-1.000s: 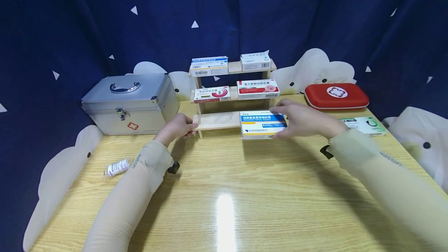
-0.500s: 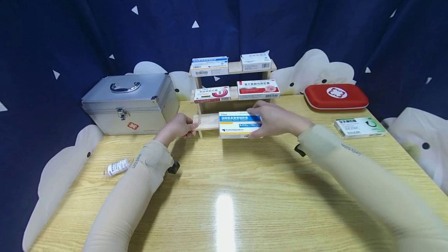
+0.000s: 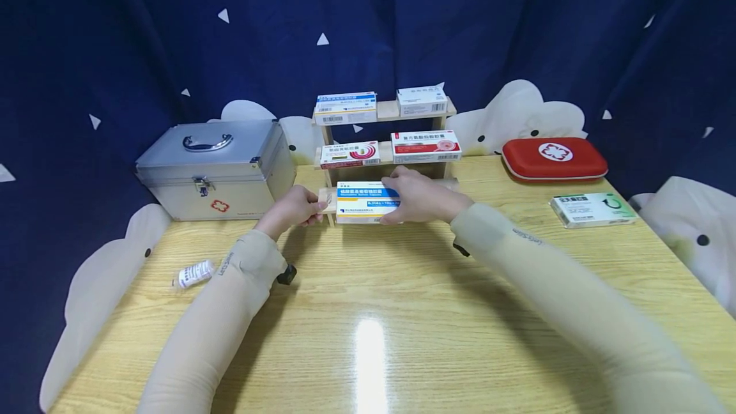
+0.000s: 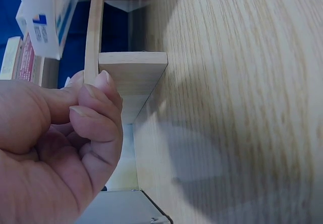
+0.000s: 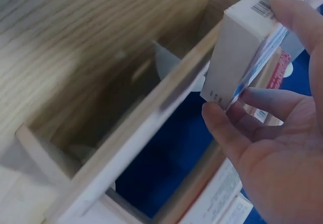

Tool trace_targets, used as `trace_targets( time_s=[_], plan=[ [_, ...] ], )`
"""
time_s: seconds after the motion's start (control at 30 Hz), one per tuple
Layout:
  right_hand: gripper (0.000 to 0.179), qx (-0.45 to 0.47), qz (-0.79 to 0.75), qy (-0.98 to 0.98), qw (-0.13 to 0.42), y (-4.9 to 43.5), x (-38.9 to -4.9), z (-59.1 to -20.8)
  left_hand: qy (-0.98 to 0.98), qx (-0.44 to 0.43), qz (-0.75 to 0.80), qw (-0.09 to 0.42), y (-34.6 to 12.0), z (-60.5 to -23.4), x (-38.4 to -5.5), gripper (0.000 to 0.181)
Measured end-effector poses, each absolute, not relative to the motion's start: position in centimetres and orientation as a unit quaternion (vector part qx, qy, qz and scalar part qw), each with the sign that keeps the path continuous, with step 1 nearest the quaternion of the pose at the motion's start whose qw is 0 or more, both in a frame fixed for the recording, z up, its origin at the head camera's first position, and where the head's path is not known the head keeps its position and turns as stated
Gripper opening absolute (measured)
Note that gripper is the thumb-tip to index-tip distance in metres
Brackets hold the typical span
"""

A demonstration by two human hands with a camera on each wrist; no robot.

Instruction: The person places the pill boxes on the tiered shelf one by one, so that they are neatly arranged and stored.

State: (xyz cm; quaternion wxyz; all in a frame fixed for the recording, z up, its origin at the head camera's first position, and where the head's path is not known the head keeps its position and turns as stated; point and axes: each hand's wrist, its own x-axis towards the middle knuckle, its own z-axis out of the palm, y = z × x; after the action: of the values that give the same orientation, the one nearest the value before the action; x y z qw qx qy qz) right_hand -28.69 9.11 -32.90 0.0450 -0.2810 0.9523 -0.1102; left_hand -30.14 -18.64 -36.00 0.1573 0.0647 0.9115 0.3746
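Note:
A blue, white and yellow medicine box [image 3: 362, 202] is at the left part of the lowest tier of a small wooden shelf [image 3: 329, 200]. My right hand [image 3: 420, 195] holds it by its right end, thumb below and fingers above. In the right wrist view, the medicine box [image 5: 229, 57] stands tilted at the board's edge, fingertips on its end. My left hand [image 4: 75, 128] pinches the left end of the lowest shelf board [image 4: 93, 27]. Above are a pink-and-white box [image 3: 348, 154], a red-and-white box [image 3: 425, 147], a blue-and-white box [image 3: 345, 108] and a white box [image 3: 421, 101].
A silver first-aid case [image 3: 204, 174] stands left of the shelf. To the right lie a red zip case [image 3: 553, 158] and a green-and-white box [image 3: 593, 209]. A small wrapped white roll [image 3: 194, 273] lies beside the left sleeve. Behind hangs a dark blue curtain [image 3: 368, 18].
My right hand has carried the medicine box leftward along the lowest tier, from its right part to its left part. My left hand has kept its grip on the shelf end.

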Motion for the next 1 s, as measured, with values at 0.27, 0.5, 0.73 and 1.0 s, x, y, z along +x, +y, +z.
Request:
trace_targets(
  time_s=[0.27,0.5,0.73,1.0],
  plan=[
    [0.094,-0.275,-0.103,0.954,0.051,7.7,-29.5,-33.6,0.910,0.056,0.378,0.159,-18.6,-36.0,-30.3,0.030],
    [0.094,-0.271,-0.105,0.955,0.054,6.7,-30.1,-33.8,0.910,0.061,0.380,0.155,-18.7,-36.2,-30.3,0.028],
    [0.095,-0.261,-0.112,0.956,0.068,6.5,-30.4,-33.9,0.905,0.050,0.392,0.156,-18.7,-36.3,-30.5,0.026],
    [0.098,-0.255,-0.113,0.957,0.083,6.5,-30.2,-33.7,0.905,0.042,0.391,0.160,-18.6,-36.4,-30.4,0.027]
  ],
)
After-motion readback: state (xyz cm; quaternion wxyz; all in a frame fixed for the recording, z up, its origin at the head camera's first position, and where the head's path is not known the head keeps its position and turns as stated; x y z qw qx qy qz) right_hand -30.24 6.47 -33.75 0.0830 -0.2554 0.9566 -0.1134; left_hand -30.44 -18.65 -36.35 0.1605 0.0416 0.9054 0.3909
